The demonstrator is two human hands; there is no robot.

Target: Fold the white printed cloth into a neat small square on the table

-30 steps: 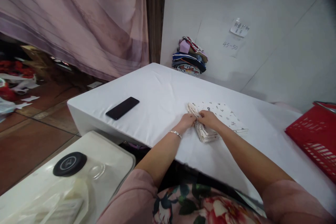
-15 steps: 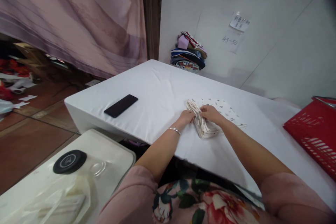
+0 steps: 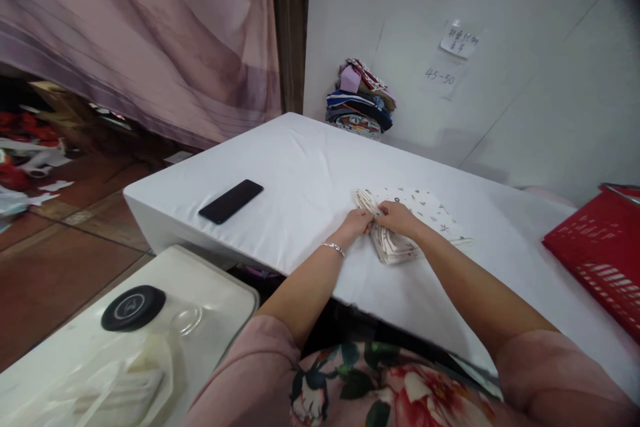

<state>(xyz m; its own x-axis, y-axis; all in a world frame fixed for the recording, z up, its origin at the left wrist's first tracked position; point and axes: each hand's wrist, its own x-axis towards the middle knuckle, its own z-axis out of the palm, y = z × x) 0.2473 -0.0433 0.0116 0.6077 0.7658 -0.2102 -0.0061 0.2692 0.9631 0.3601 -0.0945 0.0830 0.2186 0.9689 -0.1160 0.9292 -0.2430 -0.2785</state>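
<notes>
Head view: our left hand (image 3: pixel 359 220) and right hand (image 3: pixel 399 219), grip clamped on folded printed cloth (image 3: pixel 393 248), white-draped table (image 3: pixel 280 193) beneath

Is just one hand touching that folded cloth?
No, the left hand and the right hand both have their fingers on the folded cloth.

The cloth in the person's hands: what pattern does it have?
Off-white cloth, scattered with small, darker motifs; it shows best in the head view.
</notes>
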